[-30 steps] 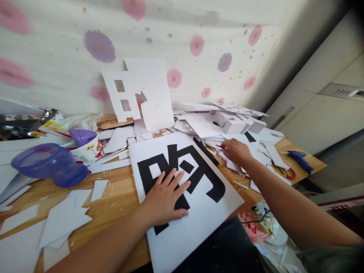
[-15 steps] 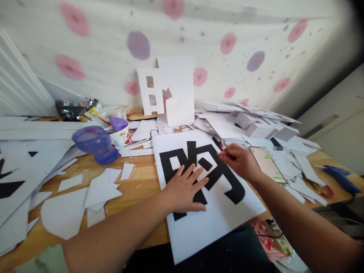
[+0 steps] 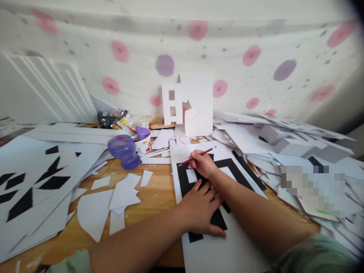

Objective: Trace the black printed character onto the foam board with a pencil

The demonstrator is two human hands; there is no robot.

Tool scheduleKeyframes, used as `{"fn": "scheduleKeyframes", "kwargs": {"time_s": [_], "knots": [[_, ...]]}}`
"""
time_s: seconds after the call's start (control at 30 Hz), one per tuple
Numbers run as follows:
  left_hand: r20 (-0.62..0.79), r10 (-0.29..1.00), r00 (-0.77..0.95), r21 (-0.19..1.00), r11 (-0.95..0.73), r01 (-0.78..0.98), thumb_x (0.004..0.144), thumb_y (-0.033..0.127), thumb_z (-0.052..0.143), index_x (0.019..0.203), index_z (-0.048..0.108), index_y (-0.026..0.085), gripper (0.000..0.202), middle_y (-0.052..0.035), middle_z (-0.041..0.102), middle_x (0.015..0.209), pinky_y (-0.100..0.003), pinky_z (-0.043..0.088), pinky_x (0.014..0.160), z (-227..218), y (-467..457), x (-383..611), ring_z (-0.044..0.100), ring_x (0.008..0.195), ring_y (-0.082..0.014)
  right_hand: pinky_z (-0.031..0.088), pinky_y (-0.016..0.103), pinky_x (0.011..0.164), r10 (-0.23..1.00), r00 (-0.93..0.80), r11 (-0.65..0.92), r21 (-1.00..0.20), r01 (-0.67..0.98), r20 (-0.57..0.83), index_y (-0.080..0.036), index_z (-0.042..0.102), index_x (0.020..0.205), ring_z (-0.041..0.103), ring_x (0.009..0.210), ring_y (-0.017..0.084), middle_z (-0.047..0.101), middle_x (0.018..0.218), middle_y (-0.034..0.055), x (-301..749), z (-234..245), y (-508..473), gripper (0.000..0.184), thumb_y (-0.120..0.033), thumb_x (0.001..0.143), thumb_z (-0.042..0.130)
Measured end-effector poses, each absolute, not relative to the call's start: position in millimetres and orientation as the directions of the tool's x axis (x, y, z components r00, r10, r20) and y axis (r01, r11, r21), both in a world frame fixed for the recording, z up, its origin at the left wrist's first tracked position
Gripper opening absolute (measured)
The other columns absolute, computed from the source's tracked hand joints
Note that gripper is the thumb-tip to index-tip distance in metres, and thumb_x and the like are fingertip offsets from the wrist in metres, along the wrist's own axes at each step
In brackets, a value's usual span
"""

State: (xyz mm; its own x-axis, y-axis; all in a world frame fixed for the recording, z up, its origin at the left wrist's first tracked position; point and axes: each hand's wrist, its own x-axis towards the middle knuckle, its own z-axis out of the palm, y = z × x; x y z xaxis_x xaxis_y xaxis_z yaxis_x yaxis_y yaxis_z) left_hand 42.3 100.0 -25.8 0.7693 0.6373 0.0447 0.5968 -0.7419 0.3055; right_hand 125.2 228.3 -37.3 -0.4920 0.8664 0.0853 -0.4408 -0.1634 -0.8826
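A white sheet (image 3: 227, 250) printed with a large black character lies on the wooden table (image 3: 159, 193) in front of me. My left hand (image 3: 201, 210) lies flat on the sheet, fingers spread, pressing on the black print. My right hand (image 3: 201, 163) is closed round a thin red pencil (image 3: 199, 155), whose tip touches the upper left corner of the black shape. My right forearm crosses over the sheet.
White paper offcuts (image 3: 119, 197) litter the table on the left. A purple plastic cup (image 3: 123, 151) lies beside a paper cup (image 3: 143, 142). A cut-out white card (image 3: 189, 102) leans against the flowered wall. A heap of white boards (image 3: 284, 140) fills the right; printed sheets (image 3: 31, 182) lie left.
My right hand picked up the red pencil from the pile on the right and brought it left to the black character. The left hand stayed on the sheet. The view swung left.
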Motion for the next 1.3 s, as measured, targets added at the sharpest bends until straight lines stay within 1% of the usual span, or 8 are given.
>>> {"fn": "scheduleKeyframes", "kwargs": {"time_s": [0.2, 0.3, 0.4, 0.47, 0.57, 0.8, 0.97, 1.3], "knots": [[0.107, 0.648, 0.754, 0.321, -0.74, 0.591, 0.082, 0.067, 0.047, 0.142, 0.034, 0.013, 0.081, -0.0176, 0.04, 0.146, -0.058, 0.016, 0.111, -27.2, 97.6, 44.9, 0.023, 0.139, -0.035, 0.051, 0.029, 0.064, 0.852, -0.517, -0.191, -0.868, -0.459, 0.086, -0.016, 0.068, 0.077, 0.054, 0.051, 0.011, 0.061, 0.055, -0.0009, 131.8, -46.6, 230.3, 0.026, -0.042, 0.075, 0.073], [0.208, 0.731, 0.65, 0.362, -0.674, 0.644, 0.083, 0.046, 0.056, 0.116, 0.058, 0.018, 0.043, -0.0108, 0.06, 0.123, -0.044, 0.035, 0.103, -21.9, 101.1, 37.8, 0.048, 0.12, -0.028, 0.05, 0.029, 0.066, 0.853, -0.512, -0.195, -0.849, -0.491, 0.101, -0.016, 0.069, 0.08, 0.055, 0.055, 0.012, 0.062, 0.059, 0.0, 131.6, -48.3, 231.9, 0.026, -0.042, 0.077, 0.071], [0.193, 0.952, 0.236, 0.462, -0.301, 0.834, 0.083, 0.028, 0.052, 0.085, 0.062, 0.022, 0.011, -0.0046, 0.066, 0.097, -0.031, 0.044, 0.086, -8.4, 116.2, 12.6, 0.059, 0.095, -0.0196, 0.049, 0.029, 0.065, 0.848, -0.518, -0.2, -0.838, -0.508, 0.111, -0.016, 0.069, 0.081, 0.054, 0.055, 0.012, 0.061, 0.058, 0.0005, 129.8, -49.4, 232.0, 0.026, -0.041, 0.078, 0.07], [0.179, 0.984, -0.018, 0.462, -0.068, 0.884, 0.087, 0.023, 0.042, 0.09, 0.058, 0.02, 0.016, -0.0088, 0.064, 0.099, -0.035, 0.045, 0.081, -1.6, 131.5, -10.5, 0.059, 0.093, -0.022, 0.048, 0.03, 0.067, 0.847, -0.519, -0.203, -0.831, -0.518, 0.116, -0.016, 0.069, 0.084, 0.055, 0.057, 0.012, 0.062, 0.06, 0.0005, 129.1, -48.9, 231.0, 0.027, -0.043, 0.079, 0.069], [0.101, 0.975, -0.196, 0.464, 0.128, 0.877, 0.08, 0.023, 0.052, 0.1, 0.054, 0.018, 0.021, -0.0084, 0.066, 0.086, -0.036, 0.044, 0.071, -4.2, 152.2, -37.7, 0.062, 0.08, -0.0248, 0.048, 0.03, 0.069, 0.842, -0.526, -0.203, -0.832, -0.517, 0.121, -0.017, 0.069, 0.088, 0.058, 0.063, 0.014, 0.066, 0.07, 0.003, 129.0, -47.7, 228.8, 0.029, -0.045, 0.079, 0.069], [0.023, 0.958, -0.287, 0.567, 0.224, 0.792, 0.07, 0.027, 0.065, 0.102, 0.05, 0.023, 0.035, 0.0013, 0.063, 0.071, -0.026, 0.039, 0.059, -29.6, 168.0, -42.7, 0.062, 0.069, -0.0194, 0.042, 0.025, 0.053, 0.884, -0.442, -0.057, -0.905, -0.423, 0.151, -0.016, 0.064, 0.069, 0.047, 0.047, 0.01, 0.057, 0.05, -0.0007, 124.9, -49.2, 223.1, 0.028, -0.043, 0.078, 0.068], [-0.035, 0.957, -0.288, 0.664, 0.238, 0.709, 0.067, 0.024, 0.069, 0.098, 0.051, 0.023, 0.036, 0.0053, 0.059, 0.065, -0.023, 0.037, 0.054, -34.6, 172.6, -48.5, 0.059, 0.062, -0.0152, 0.029, 0.02, 0.04, 0.942, -0.318, 0.021, -0.963, -0.27, 0.109, -0.02, 0.052, 0.067, 0.046, 0.04, 0.01, 0.058, 0.048, -0.0038, 120.1, -44.9, 215.2, 0.016, -0.022, 0.066, 0.069], [-0.114, 0.955, -0.273, 0.794, 0.253, 0.553, 0.073, 0.011, 0.06, 0.085, 0.051, 0.022, 0.019, 0.0068, 0.055, 0.06, -0.019, 0.04, 0.047, -43.5, 177.9, -53.1, 0.057, 0.049, -0.0105, 0.043, 0.024, 0.05, 0.934, -0.353, 0.047, -0.998, -0.044, 0.059, -0.02, 0.05, 0.061, 0.058, 0.048, 0.012, 0.065, 0.058, -0.0002, 118.9, -43.8, 211.9, 0.021, -0.026, 0.064, 0.07]]}}
